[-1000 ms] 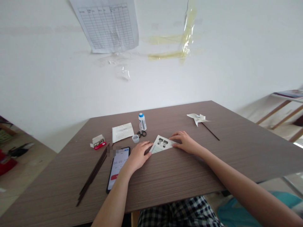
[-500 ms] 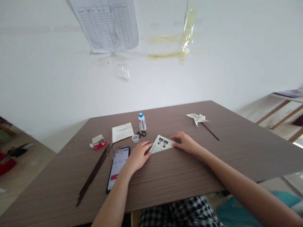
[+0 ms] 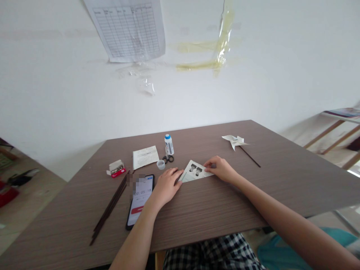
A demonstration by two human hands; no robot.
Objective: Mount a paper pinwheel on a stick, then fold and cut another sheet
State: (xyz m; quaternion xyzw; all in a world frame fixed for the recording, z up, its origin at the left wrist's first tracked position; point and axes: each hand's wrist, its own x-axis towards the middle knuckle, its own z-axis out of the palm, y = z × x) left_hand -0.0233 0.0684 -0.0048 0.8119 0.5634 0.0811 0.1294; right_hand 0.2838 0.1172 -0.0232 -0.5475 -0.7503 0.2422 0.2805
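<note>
A folded paper triangle point(image 3: 196, 171), printed with two dark pictures, lies on the table between my hands. Its left corner meets the thumb and fingertips of my left hand point(image 3: 168, 184), whose fingers lie stretched out and apart, low over the tabletop. At the right corner, my right hand point(image 3: 222, 169) pinches the paper between thumb and bent fingers. Beyond my left hand are a small translucent cap point(image 3: 161, 164), black-handled scissors point(image 3: 168, 159) and a white glue bottle point(image 3: 169, 145) with a blue top. My left forearm partly covers a phone point(image 3: 140, 198) showing a timer.
A paper pinwheel point(image 3: 235, 141) on a dark stick lies at the back right. Toward the left are a printed paper square point(image 3: 145, 157), a small red-and-white box point(image 3: 116, 169) holding metal bits, and several dark sticks point(image 3: 110, 208). A wall point(image 3: 197, 101) borders the table's far edge.
Both hands and the paper triangle have shifted slightly to the right together. The phone's timer reads clearly now. Other things on the table stay where they were.
</note>
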